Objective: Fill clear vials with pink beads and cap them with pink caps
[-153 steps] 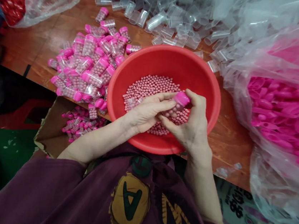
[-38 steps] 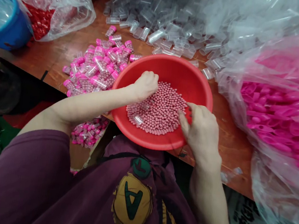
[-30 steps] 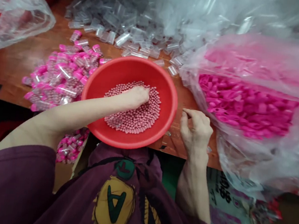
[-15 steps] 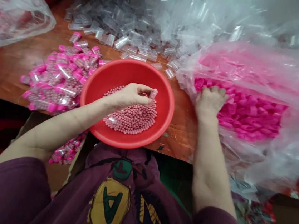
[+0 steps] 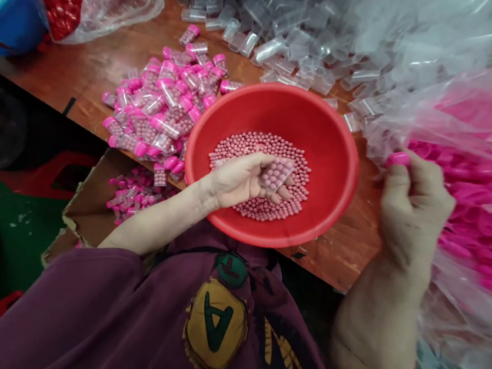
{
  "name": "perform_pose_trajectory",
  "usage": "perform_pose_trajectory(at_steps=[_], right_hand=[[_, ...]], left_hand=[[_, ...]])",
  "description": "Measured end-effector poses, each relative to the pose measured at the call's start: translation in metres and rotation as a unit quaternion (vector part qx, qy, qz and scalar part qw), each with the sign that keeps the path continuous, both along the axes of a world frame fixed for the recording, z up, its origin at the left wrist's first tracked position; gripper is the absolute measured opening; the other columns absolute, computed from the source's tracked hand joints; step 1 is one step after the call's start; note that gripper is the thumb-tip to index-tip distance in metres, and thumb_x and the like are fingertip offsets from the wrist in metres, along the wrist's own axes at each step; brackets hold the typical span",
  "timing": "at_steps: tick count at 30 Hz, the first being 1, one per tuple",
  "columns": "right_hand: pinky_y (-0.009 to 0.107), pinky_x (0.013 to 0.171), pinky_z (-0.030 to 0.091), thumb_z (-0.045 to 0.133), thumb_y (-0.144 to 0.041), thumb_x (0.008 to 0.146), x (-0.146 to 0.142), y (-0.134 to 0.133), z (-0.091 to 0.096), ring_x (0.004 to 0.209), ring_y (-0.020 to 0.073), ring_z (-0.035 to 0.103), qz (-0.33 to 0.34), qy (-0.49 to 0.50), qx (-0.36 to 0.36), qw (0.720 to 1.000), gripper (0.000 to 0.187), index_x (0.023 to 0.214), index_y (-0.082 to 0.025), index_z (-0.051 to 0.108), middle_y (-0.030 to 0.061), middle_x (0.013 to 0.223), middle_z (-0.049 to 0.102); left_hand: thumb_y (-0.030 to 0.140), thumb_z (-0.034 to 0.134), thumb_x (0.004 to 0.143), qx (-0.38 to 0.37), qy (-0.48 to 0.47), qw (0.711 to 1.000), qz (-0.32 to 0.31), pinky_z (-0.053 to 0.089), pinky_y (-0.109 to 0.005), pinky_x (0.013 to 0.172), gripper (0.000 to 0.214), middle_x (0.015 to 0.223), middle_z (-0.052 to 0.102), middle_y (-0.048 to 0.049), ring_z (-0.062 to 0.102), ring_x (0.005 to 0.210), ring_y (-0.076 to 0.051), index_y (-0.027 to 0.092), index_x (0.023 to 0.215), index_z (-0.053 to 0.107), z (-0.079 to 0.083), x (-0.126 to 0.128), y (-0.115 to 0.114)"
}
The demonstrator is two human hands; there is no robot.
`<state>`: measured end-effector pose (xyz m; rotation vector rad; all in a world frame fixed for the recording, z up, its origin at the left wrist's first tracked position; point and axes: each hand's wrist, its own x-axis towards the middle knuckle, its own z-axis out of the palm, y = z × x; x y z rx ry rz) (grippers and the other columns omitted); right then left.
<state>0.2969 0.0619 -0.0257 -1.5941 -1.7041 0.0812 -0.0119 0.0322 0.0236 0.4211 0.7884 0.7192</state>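
Observation:
A red plastic bowl (image 5: 339, 142) sits on the wooden table and holds several small pink balls (image 5: 250, 146). My left hand (image 5: 240, 178) rests over the balls inside the bowl, its fingers closed round a clear vial (image 5: 277, 174) filled with pink balls. My right hand (image 5: 415, 198) is to the right of the bowl, by the mouth of a clear bag of pink caps (image 5: 485, 194). Its fingers pinch one pink cap (image 5: 398, 159).
A heap of filled pink-capped vials (image 5: 161, 109) lies left of the bowl, with more in a cardboard box (image 5: 136, 195) below the table edge. Empty clear vials (image 5: 289, 41) are piled behind the bowl. A bag of red pieces (image 5: 66, 1) and a blue tub (image 5: 5, 15) sit far left.
My right hand has come out of the bag of pink caps with one cap pinched in it. My left hand has lifted the filled vial slightly and turned it palm-up.

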Motion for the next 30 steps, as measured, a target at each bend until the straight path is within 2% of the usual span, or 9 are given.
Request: perform_pose_trajectory(at_steps=[2,4,8,11,14,18,23,27,30], right_hand=[[0.036,0.066,0.057,0.070,-0.061,0.108,-0.040,-0.023,0.015,0.067,0.0162,0.067,0.084,0.177,-0.043,0.980,0.048,0.138,-0.025,0.081,0.0042,0.089,0.073],[0.032,0.061,0.056,0.079,-0.061,0.103,-0.075,-0.035,0.025,0.062,0.0137,0.062,0.142,0.274,-0.088,0.947,0.048,0.136,-0.026,0.079,0.0018,0.088,0.073],[0.030,0.058,0.057,0.075,-0.058,0.106,-0.110,-0.035,0.022,0.061,0.0130,0.060,0.189,0.319,-0.172,0.913,0.034,0.122,-0.028,0.078,0.0007,0.088,0.075],[0.032,0.061,0.061,0.074,-0.055,0.107,-0.113,-0.033,0.013,0.065,0.0151,0.065,0.206,0.302,-0.196,0.910,0.032,0.126,-0.031,0.079,0.0004,0.089,0.075],[0.041,0.083,0.070,0.078,-0.050,0.104,-0.110,-0.035,0.009,0.088,0.0208,0.078,0.222,0.273,-0.188,0.917,0.035,0.135,-0.032,0.079,0.0040,0.111,0.083],[0.048,0.107,0.068,0.080,-0.040,0.102,-0.106,-0.034,0.011,0.117,0.0262,0.081,0.228,0.217,-0.140,0.939,0.037,0.138,-0.030,0.080,0.0075,0.134,0.083],[0.043,0.089,0.070,0.079,-0.040,0.104,-0.104,-0.032,0.017,0.100,0.0236,0.080,0.166,0.194,-0.085,0.963,0.026,0.128,-0.031,0.083,0.0073,0.118,0.083],[0.036,0.064,0.065,0.084,-0.048,0.102,-0.107,-0.036,0.016,0.072,0.0179,0.072,0.176,0.290,-0.139,0.930,0.026,0.125,-0.035,0.083,0.0040,0.109,0.083],[0.032,0.056,0.059,0.088,-0.050,0.099,-0.108,-0.037,0.015,0.062,0.0150,0.065,0.194,0.326,-0.176,0.908,0.026,0.118,-0.033,0.085,0.0002,0.090,0.079]], left_hand=[[0.026,0.043,0.111,-0.013,0.019,1.000,0.000,0.059,-0.027,0.062,0.038,0.097,0.083,-0.0141,0.078,0.073,-0.019,0.009,0.127,0.073,-0.001,0.002,0.000],[0.023,0.043,0.111,-0.021,0.032,0.999,-0.003,0.056,-0.025,0.059,0.040,0.094,0.082,-0.0122,0.074,0.068,-0.016,0.007,0.132,0.073,-0.001,0.003,0.000],[0.024,0.051,0.109,-0.015,0.043,0.999,0.016,0.055,-0.026,0.061,0.035,0.091,0.082,-0.0090,0.073,0.068,-0.016,0.010,0.128,0.077,-0.004,0.003,0.000],[0.025,0.060,0.107,0.004,0.035,0.999,0.038,0.055,-0.027,0.062,0.028,0.095,0.083,-0.0083,0.073,0.071,-0.017,0.012,0.125,0.078,-0.009,0.001,-0.002],[0.024,0.062,0.106,0.004,0.026,0.999,0.046,0.054,-0.027,0.062,0.026,0.093,0.083,-0.0086,0.072,0.071,-0.016,0.011,0.121,0.078,-0.012,0.000,-0.003],[0.022,0.059,0.105,-0.004,0.029,0.998,0.048,0.053,-0.028,0.064,0.033,0.094,0.082,-0.0090,0.071,0.073,-0.016,0.010,0.129,0.077,-0.010,-0.002,-0.002],[0.020,0.066,0.101,0.012,0.022,0.999,0.030,0.054,-0.030,0.069,0.032,0.099,0.081,-0.0133,0.071,0.078,-0.019,0.007,0.128,0.075,-0.008,-0.003,-0.002],[0.014,0.064,0.095,0.034,0.030,0.999,0.030,0.054,-0.030,0.074,0.023,0.091,0.076,-0.0092,0.069,0.079,-0.017,0.009,0.115,0.075,-0.010,-0.002,-0.005],[0.011,0.065,0.092,0.047,0.038,0.998,0.025,0.055,-0.030,0.081,0.016,0.088,0.074,-0.0058,0.068,0.079,-0.015,0.012,0.103,0.075,-0.012,-0.003,-0.007]])
